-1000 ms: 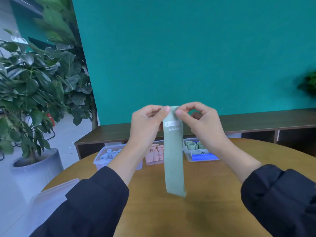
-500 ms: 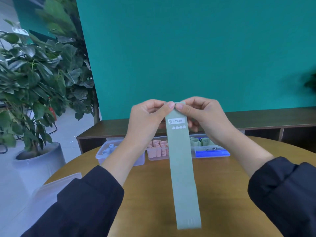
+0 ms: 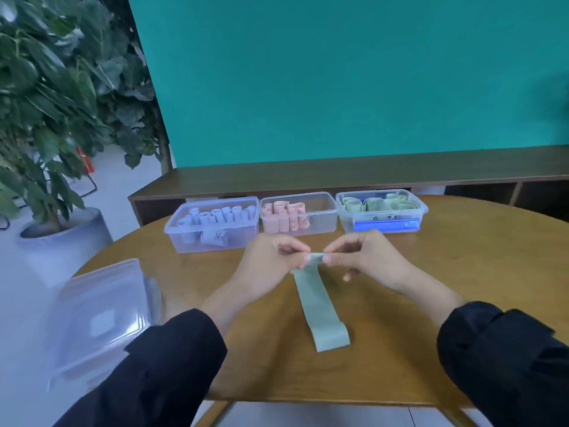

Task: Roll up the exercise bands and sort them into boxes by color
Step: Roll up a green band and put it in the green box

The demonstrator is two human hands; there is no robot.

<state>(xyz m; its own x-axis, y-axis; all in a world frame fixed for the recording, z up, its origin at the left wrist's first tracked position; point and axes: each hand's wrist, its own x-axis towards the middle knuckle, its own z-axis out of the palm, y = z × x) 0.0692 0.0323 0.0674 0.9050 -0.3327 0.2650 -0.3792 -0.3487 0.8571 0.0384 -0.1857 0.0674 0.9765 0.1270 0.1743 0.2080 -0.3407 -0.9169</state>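
- A teal wall (image 3: 338,81) fills the far side of the scene; a dark wooden shelf unit (image 3: 338,177) runs along its foot
- A large leafy plant (image 3: 55,103) stands at the far left in a pale pot (image 3: 61,238)
- The round wooden desk (image 3: 462,272) takes up the near middle; its near edge cuts across the bottom of the view
- A clear plastic lid (image 3: 98,318) lies at the desk's near left edge, blurred
- Three clear boxes sit in a row at the far side of the desk, just beside one another; the left box (image 3: 212,224) holds pale blue rolls; the middle box (image 3: 298,214) holds pink rolls; the right box (image 3: 381,211) holds green rolls and shows a blue strip on its near wall
- A green exercise band (image 3: 320,306) lies flat on the desk near the middle, running from the hands towards the near side; its far end is curled into a small roll, its near end is loose on the wood
- The left hand (image 3: 271,260) pinches the left side of that rolled end, thumb and fingers curled round it; dark sleeve on the forearm
- The right hand (image 3: 366,257) pinches the right side of the same roll with its fingertips; both hands meet just near of the middle box
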